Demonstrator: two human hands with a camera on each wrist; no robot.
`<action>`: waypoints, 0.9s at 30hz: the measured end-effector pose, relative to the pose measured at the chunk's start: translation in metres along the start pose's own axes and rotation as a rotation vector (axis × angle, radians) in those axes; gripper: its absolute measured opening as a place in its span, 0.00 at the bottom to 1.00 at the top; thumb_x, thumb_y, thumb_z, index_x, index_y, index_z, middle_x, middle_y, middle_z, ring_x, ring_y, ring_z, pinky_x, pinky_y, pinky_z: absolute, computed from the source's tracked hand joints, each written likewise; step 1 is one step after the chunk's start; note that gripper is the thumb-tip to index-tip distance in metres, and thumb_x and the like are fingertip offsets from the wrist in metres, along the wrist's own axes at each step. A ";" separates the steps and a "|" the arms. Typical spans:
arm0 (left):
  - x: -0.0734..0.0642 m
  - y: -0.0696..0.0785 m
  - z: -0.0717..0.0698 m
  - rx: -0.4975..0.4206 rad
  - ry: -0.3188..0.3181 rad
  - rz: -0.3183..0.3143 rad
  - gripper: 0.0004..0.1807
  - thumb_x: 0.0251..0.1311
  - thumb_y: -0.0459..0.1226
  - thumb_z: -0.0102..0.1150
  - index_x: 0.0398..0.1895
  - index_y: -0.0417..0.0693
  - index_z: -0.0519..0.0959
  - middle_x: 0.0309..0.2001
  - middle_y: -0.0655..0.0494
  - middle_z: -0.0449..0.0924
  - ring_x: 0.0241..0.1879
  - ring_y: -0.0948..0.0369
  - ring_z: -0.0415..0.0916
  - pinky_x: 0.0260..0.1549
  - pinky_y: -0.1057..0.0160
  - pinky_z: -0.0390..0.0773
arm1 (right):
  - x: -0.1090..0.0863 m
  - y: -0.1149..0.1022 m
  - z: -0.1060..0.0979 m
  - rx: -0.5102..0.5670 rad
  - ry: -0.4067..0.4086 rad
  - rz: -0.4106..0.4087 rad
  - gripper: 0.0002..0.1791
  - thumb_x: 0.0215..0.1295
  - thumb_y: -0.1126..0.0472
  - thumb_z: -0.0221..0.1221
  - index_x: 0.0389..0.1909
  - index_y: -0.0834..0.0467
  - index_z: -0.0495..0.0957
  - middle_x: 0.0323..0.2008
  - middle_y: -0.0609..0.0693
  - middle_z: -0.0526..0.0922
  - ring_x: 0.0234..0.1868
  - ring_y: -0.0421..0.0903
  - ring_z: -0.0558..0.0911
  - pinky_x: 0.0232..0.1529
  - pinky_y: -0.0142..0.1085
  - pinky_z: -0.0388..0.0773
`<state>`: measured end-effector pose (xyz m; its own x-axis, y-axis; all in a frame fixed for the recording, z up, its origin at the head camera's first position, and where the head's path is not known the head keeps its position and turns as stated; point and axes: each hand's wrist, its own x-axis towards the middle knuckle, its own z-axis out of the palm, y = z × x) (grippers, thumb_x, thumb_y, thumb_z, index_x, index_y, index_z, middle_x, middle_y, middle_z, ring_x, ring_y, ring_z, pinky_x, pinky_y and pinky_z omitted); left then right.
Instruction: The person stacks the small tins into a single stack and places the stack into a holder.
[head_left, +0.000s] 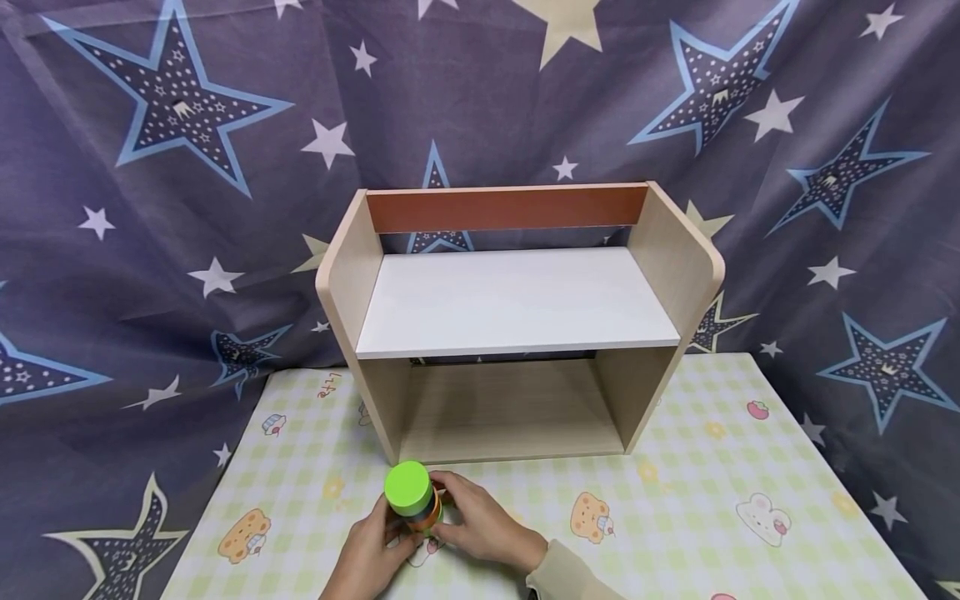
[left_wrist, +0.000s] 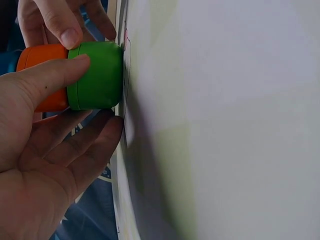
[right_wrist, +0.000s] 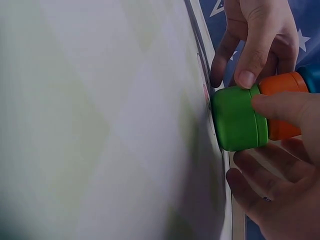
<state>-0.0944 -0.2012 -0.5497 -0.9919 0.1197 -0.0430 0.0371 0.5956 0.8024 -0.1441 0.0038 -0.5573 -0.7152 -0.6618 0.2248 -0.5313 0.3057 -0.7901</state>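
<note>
A cylindrical toy [head_left: 408, 492] with green ends, orange bands and a blue middle stands upright on the checked cloth, just in front of the shelf. My left hand [head_left: 371, 548] holds it from the left, my right hand [head_left: 483, 523] from the right. In the left wrist view the left thumb [left_wrist: 70, 72] lies across the lower green end [left_wrist: 97, 77], near the orange band. The right wrist view shows the right thumb [right_wrist: 270, 105] against that same end, which meets the cloth. Part of the toy's middle is hidden by the hands.
A two-level wooden shelf [head_left: 675, 225] with a white upper board [head_left: 517, 304] and brown back rail [head_left: 510, 208] stands behind the hands. The pale green checked tablecloth [head_left: 690, 517] bears printed animals. A dark star-patterned curtain [head_left: 277, 83] hangs behind and at both sides.
</note>
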 end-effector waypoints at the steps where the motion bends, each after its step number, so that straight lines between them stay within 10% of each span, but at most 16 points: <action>1: 0.000 0.000 0.000 -0.001 0.001 -0.001 0.34 0.54 0.36 0.76 0.62 0.41 0.70 0.52 0.40 0.81 0.48 0.50 0.83 0.43 0.60 0.85 | 0.000 0.000 0.000 0.002 0.000 0.004 0.36 0.66 0.64 0.66 0.72 0.54 0.61 0.62 0.47 0.74 0.57 0.38 0.76 0.58 0.35 0.77; 27: 0.006 0.007 0.007 -0.035 -0.061 0.047 0.30 0.58 0.35 0.72 0.62 0.41 0.70 0.54 0.39 0.80 0.49 0.49 0.82 0.44 0.59 0.84 | -0.011 0.005 -0.010 0.009 0.021 0.020 0.38 0.65 0.64 0.67 0.72 0.53 0.61 0.62 0.45 0.74 0.58 0.37 0.76 0.58 0.34 0.77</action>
<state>-0.0989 -0.1907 -0.5491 -0.9799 0.1955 -0.0401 0.0780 0.5605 0.8245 -0.1438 0.0192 -0.5580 -0.7352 -0.6409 0.2208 -0.5127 0.3126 -0.7997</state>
